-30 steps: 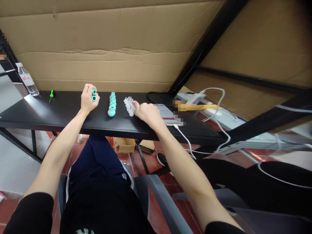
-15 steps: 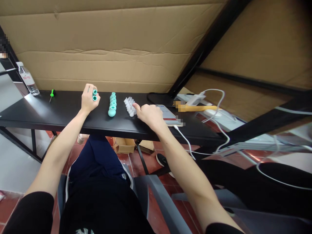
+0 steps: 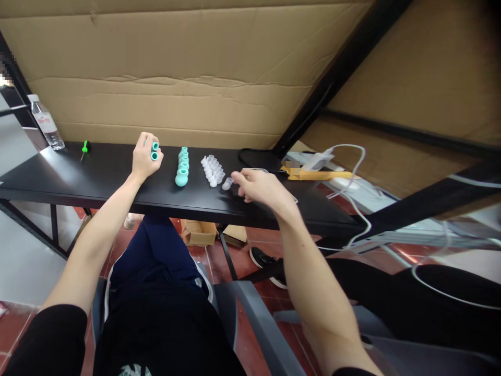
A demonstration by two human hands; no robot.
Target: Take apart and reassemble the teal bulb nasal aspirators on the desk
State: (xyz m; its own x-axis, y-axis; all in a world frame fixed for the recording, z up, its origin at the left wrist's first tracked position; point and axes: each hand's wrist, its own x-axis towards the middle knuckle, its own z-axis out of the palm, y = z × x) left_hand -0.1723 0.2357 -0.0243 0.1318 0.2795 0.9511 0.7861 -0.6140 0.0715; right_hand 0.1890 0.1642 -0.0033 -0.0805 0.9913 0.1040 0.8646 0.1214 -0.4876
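My left hand (image 3: 145, 156) is closed around two teal hollow tubes (image 3: 154, 156), their open ends facing me, above the black table. Right of it stands a row of several teal rounded pieces (image 3: 182, 178) with open tops. Beside that row lies a cluster of several translucent white cup-shaped pieces (image 3: 212, 170). A single translucent cup-shaped piece (image 3: 227, 183) is set off from the cluster, at the thumb tip of my right hand (image 3: 258, 187). The right fingers are curled into a pinch on this piece, partly hidden behind the thumb.
A tablet, mostly hidden, lies under my right hand. At the left are a water bottle (image 3: 47, 124) and a small green-handled screwdriver (image 3: 85, 148). Orange-yellow packaging (image 3: 324, 175) and white cables (image 3: 362, 162) lie at the right. Cardboard panels (image 3: 176, 78) wall the back.
My right hand has moved right and slightly toward me, from the translucent cluster to over the tablet, with one translucent piece now apart from the others. My left hand stays almost still.
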